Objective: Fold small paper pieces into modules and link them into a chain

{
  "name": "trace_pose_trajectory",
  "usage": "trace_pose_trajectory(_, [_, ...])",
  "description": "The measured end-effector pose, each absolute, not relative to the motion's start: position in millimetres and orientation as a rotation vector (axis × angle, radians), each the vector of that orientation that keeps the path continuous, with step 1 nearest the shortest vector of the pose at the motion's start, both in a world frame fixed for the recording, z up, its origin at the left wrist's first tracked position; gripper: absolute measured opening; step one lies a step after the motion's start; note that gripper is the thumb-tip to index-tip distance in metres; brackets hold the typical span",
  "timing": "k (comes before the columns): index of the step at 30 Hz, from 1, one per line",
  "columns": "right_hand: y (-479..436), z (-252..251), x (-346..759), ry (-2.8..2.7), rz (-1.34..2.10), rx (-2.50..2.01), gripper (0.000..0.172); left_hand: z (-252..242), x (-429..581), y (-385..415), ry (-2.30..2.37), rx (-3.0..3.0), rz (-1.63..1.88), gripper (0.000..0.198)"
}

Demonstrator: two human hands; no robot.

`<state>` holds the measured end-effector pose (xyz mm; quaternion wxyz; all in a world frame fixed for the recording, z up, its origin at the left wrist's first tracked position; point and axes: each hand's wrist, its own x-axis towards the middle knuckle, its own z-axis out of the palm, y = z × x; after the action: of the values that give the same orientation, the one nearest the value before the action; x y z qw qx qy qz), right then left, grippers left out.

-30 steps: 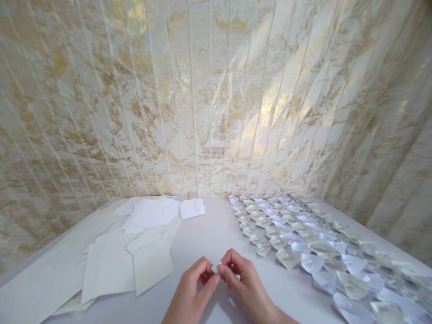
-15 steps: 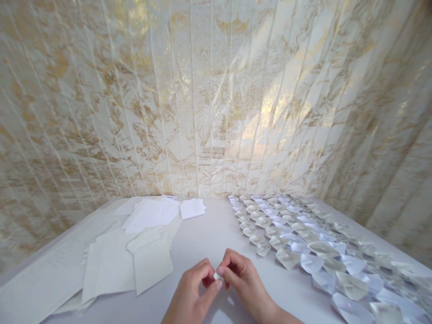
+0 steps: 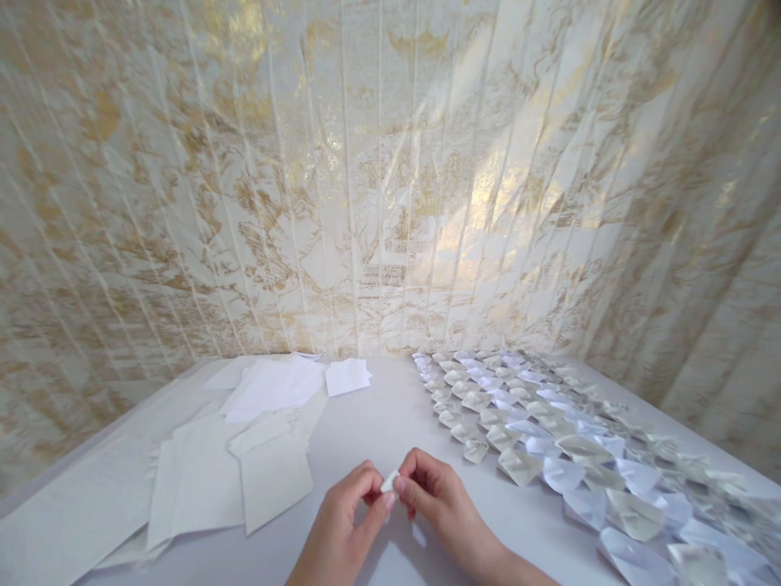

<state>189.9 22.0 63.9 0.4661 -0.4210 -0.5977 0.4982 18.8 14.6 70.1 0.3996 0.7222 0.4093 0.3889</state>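
A small folded piece of white paper [image 3: 390,482] is pinched between my two hands above the table, low in the middle of the view. My left hand [image 3: 349,517] grips it from the left with thumb and forefinger. On the other side, my right hand [image 3: 440,505] pinches its right end, fingers curled in. Most of the paper's shape is covered by the fingertips. Closest to my right hand among the folded paper pieces is a small one [image 3: 475,451] at the near left of the rows.
Rows of folded paper pieces [image 3: 579,448] cover the table's right side. Loose sheets and stacks of paper [image 3: 201,480] lie on the left, with a small paper stack [image 3: 347,377] at the back. A gold-patterned curtain [image 3: 366,179] hangs behind the white table [image 3: 366,427].
My hands have shifted slightly, and the left fingers have changed their hold. More of the folded paper now shows between the fingertips, a little higher than before.
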Motion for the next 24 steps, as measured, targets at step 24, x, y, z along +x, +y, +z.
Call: trace_pose_trajectory(24, [18,65,190,-1.445,1.212,-0.95,0.033,61,16,24,1.034,1.698,1.13,0.017])
